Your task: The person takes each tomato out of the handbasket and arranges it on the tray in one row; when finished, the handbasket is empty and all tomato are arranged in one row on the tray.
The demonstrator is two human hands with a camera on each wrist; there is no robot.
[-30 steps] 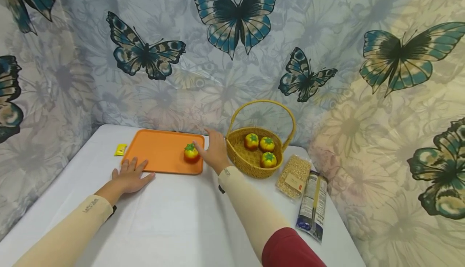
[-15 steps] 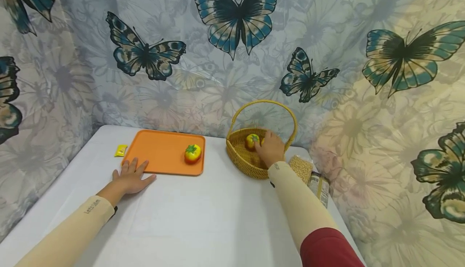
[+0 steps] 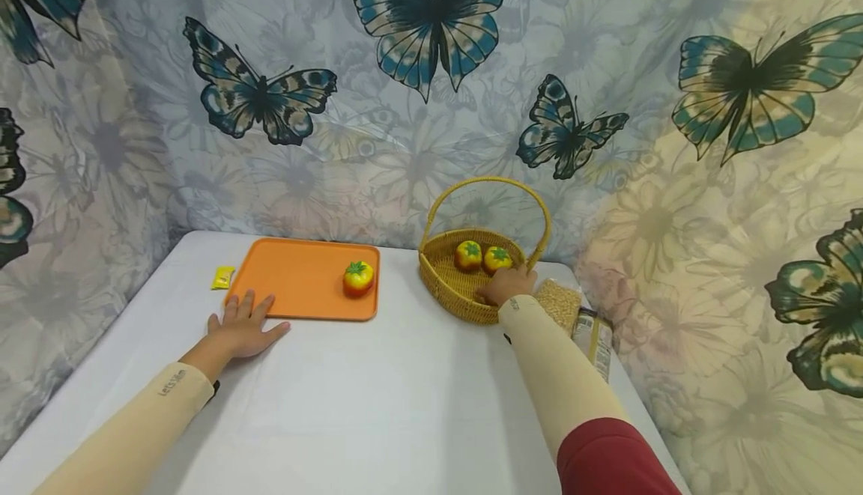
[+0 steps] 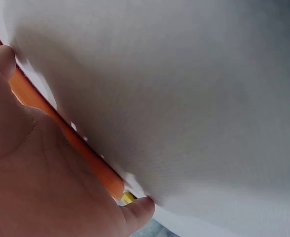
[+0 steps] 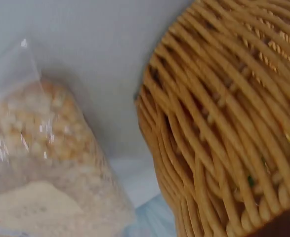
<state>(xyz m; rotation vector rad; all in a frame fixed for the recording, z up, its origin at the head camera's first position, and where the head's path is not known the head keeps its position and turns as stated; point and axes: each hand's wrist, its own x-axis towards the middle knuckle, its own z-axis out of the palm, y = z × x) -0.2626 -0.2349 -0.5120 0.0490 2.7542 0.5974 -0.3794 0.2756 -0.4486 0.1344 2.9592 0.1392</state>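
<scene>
Basket (image 3: 450, 296): two fruits (image 3: 468, 255) are uncovered as right hand (image 3: 510, 283) is shifted frontward; its grip cannot be told | handling: seemingly unfinished | tray (image 3: 297, 278): one fruit (image 3: 358, 279) is seen; left hand (image 3: 240, 329) is spread, nothing held

We see packet (image 3: 222, 278), tray (image 3: 300, 278), basket (image 3: 446, 293) and bags (image 3: 561, 303) from left to right, one fruit (image 3: 358, 279) on the tray, more fruits (image 3: 468, 255) in the basket.

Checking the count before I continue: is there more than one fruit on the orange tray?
No, a single red-and-yellow fruit sits on the orange tray, near its right end.
</scene>
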